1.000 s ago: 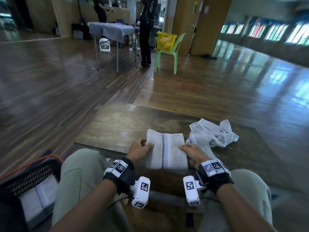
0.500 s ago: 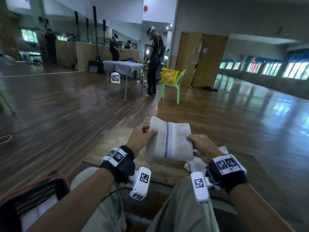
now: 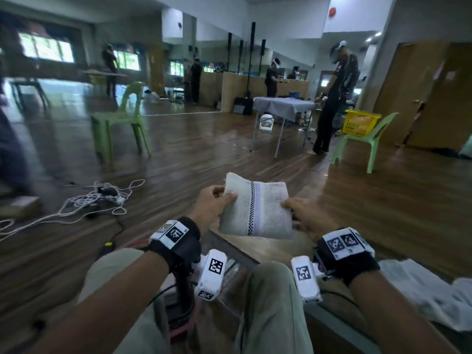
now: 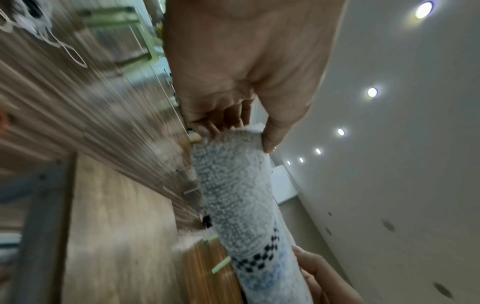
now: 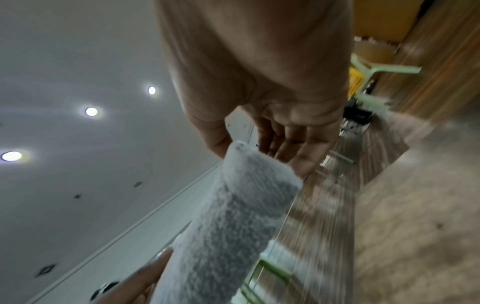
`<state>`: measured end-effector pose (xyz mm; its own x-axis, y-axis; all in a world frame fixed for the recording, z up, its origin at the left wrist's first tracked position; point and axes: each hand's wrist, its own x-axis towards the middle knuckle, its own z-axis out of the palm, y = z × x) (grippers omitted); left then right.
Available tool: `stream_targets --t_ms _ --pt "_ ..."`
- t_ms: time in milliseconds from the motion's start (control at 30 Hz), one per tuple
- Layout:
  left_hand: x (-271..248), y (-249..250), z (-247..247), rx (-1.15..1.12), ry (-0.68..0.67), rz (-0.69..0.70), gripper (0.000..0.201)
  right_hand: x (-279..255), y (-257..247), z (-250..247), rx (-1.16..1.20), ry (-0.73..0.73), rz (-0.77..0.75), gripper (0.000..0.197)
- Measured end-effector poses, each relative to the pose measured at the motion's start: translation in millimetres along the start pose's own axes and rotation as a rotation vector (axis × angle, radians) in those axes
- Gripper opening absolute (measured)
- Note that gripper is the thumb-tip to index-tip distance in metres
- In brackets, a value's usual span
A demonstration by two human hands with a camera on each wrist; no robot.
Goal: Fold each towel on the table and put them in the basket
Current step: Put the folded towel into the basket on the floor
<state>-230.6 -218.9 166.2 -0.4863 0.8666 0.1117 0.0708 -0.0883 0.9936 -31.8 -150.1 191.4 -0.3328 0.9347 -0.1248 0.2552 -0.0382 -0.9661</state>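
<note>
We hold the folded towel [image 3: 256, 209] in the air above the desk [image 3: 258, 247], one hand at each end. Our left hand [image 3: 210, 206] pinches its left edge, thumb on top and fingers beneath; our right hand [image 3: 310, 219] grips the right edge the same way (the wrist views show both thumbs pressed on the cloth). A second towel [image 3: 429, 292], unfolded, lies crumpled on the desk at our right.
</note>
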Motion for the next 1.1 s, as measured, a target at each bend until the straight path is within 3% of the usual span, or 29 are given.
stream_targets --t_ms 100,333,433,533,733,800,900,1033,1100 --pt "-4.8 -8.6 -42.5 -0.048 0.115 -0.048 0.025 14.5 -2.6 44.7 -0.013 -0.135 -0.014 0.013" --pt "-5.5 -37.6 -133.3 0.05 0.334 -0.118 0.035 36.3 2.3 142.2 -0.035 -0.37 -0.048 0.01" --pt "-0.7 -55.0 -153.0 0.054 0.377 -0.157 0.046 46.3 8.9 171.0 -0.038 -0.391 -0.037 0.011" --pt "8.6 -80.7 -172.7 0.086 0.398 -0.218 0.032 70.4 27.2 206.1 -0.05 -0.399 0.021 0.012" --pt "40.6 -171.3 -207.2 0.156 0.443 -0.383 0.008 127.4 92.6 280.0 -0.1 -0.421 0.205 0.013" --pt "49.9 -210.2 -216.7 0.199 0.434 -0.479 0.006 145.9 121.9 302.8 -0.141 -0.434 0.289 0.013" --pt "65.2 -276.1 -230.4 0.238 0.426 -0.616 0.02 179.6 178.7 337.5 -0.249 -0.419 0.372 0.015" --pt "89.7 -362.7 -246.6 0.296 0.414 -0.78 0.009 215.7 238.2 378.4 -0.399 -0.437 0.473 0.025" --pt "104.8 -396.3 -252.4 0.307 0.396 -0.825 0.007 233.9 258.2 395.2 -0.482 -0.442 0.5 0.019"
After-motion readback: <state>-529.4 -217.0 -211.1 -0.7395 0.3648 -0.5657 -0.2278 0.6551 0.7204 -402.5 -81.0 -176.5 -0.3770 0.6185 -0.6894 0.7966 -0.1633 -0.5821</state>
